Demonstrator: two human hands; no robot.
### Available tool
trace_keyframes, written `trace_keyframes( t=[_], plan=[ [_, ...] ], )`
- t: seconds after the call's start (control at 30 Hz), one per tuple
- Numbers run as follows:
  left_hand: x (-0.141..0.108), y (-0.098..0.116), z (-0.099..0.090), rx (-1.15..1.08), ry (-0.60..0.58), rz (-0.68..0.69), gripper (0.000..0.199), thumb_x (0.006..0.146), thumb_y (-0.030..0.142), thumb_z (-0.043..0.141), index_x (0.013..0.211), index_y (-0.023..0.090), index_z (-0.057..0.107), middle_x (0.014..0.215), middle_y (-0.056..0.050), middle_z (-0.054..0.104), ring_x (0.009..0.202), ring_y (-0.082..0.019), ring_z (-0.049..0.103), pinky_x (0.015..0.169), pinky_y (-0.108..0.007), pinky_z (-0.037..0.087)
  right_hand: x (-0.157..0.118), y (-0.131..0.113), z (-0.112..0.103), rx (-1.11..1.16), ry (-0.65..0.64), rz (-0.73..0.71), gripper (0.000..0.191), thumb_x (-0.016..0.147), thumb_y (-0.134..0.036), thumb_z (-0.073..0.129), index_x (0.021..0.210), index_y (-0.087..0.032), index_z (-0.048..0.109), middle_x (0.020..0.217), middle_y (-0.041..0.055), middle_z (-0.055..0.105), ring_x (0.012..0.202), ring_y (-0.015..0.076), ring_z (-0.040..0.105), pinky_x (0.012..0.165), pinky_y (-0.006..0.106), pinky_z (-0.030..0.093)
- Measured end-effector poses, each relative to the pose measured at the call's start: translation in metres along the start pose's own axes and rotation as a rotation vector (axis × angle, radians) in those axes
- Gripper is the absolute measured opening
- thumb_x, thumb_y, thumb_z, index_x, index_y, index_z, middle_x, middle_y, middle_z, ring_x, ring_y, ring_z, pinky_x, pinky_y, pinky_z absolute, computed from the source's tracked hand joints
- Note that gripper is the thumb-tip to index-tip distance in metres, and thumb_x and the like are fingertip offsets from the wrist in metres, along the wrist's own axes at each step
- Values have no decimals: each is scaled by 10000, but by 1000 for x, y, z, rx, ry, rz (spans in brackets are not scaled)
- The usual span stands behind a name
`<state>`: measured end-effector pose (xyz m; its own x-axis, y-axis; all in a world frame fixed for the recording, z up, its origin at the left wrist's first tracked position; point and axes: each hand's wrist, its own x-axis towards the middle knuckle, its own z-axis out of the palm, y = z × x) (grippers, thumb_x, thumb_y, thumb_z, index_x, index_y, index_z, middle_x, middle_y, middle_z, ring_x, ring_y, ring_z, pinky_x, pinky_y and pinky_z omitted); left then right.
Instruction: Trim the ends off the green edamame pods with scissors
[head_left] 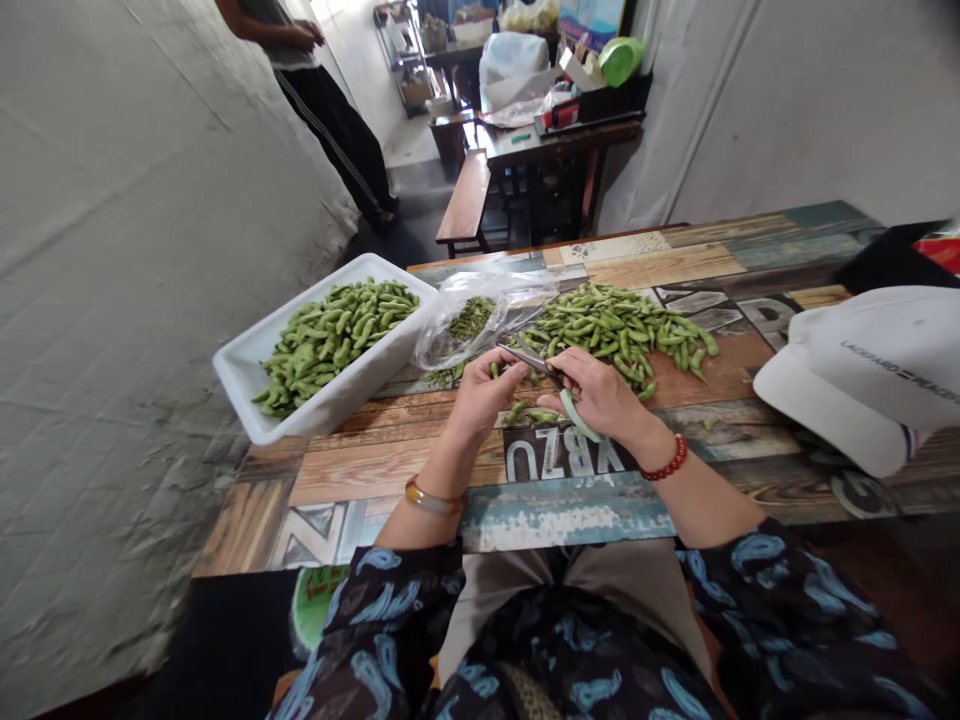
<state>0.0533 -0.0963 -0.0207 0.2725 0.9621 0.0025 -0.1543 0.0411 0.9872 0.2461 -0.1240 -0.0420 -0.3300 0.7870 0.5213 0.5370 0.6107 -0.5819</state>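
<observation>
My right hand [594,392] is closed around scissors [576,412] with pale green handles, whose blades point left toward my other hand. My left hand [487,385] pinches a green soybean pod [494,370], mostly covered by the fingers, close to the blade tips. Just beyond my hands lies a loose heap of pods [611,325] on the table. A clear plastic bag [446,345] holding small green trimmings [472,318] sits behind my left hand. To the left, a white tray [346,388] contains a large pile of pods [337,335]. A few pods [534,414] lie beneath my hands.
The patterned wooden table [390,450] stretches across in front of me. A white cap [870,370] rests at its right side. Farther back are a bench [465,195], a cluttered second table [517,150] and a standing person [322,100] beside the left wall.
</observation>
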Motion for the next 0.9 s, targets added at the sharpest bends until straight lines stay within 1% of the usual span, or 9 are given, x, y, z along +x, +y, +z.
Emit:
trace_keyframes(
  t=[0.07,0.17,0.23,0.33,0.43,0.53,0.63,0.73,0.9],
  plan=[
    [0,1,1,2,11,-8,289,715,382,794,762,151,626,537,66,473,397,-22,293,383,-190,188,0,1,1,-12,13,-14,304,872,-405,691,1073,-198,598,922,63,594,685,176,551,635,321,504],
    [0,3,1,1,41,-11,302,693,380,805,797,154,633,542,67,480,405,-23,294,388,-191,183,0,3,3,-32,28,-25,274,876,-390,689,1056,-200,608,926,76,633,787,215,607,720,349,526],
    [0,3,0,2,64,-1,311,682,379,811,819,153,647,531,71,464,415,-26,296,397,-192,187,1,5,5,-20,61,-4,286,871,-399,693,1061,-199,617,936,81,650,840,230,633,763,361,538],
    [1,3,-1,-17,91,6,321,669,375,818,833,151,658,526,72,453,426,-29,301,405,-193,188,3,7,5,9,142,51,294,868,-430,691,1045,-203,635,913,74,663,862,235,652,794,369,548],
    [1,5,0,-85,84,0,314,676,362,813,833,156,636,524,79,437,412,-25,287,399,-188,180,4,8,5,6,173,59,316,858,-453,695,1043,-202,644,917,80,668,890,251,655,818,390,550],
    [0,8,1,-153,72,-16,322,670,336,815,824,164,591,532,86,437,396,-19,285,390,-180,178,3,7,5,-12,161,52,374,847,-477,701,1090,-200,638,953,93,657,899,261,650,826,412,553],
    [0,13,2,-221,68,-38,354,656,326,817,825,170,547,591,70,516,397,-10,300,392,-167,178,1,7,5,-28,125,58,416,835,-491,710,1130,-212,623,1008,97,638,883,251,640,820,416,558],
    [0,14,2,-264,59,-42,367,656,321,809,827,174,520,660,46,593,399,-5,313,393,-160,183,0,5,7,-31,85,69,451,821,-489,725,1159,-218,600,1032,93,618,825,228,626,768,394,566],
    [-1,11,5,-288,21,-43,357,675,309,797,830,174,506,678,37,623,394,-4,318,387,-160,181,-1,0,6,-15,41,86,462,807,-468,746,1155,-208,588,1044,92,600,754,201,611,693,364,563]
  ],
)
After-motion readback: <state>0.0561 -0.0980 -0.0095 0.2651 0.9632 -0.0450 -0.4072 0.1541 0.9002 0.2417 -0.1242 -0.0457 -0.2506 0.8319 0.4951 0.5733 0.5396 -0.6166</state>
